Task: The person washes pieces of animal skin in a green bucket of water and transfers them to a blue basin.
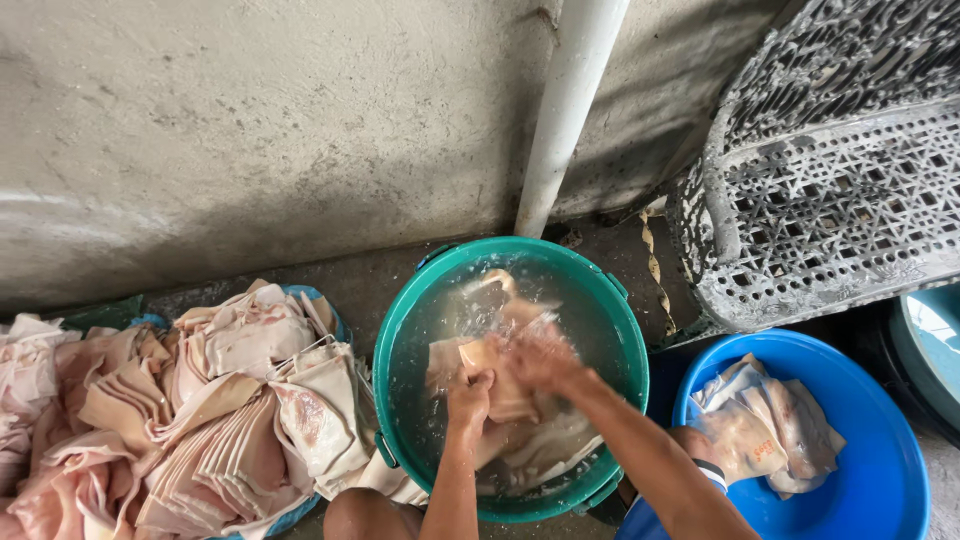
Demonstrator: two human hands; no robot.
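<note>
Both forearms reached into the green bucket (392, 330), left hand (468, 398) and blurred right hand (540, 358) closed on a pale skin piece (500, 385) underwater, seemingly rinsing it.

Person's arms bare from the elbows down; no sleeves, gloves, watch or rings visible. Left hand (468, 400) and right hand (540, 358) wet, right one motion-blurred. Blue garment with white edge at lower right; a bare knee shows.
</note>
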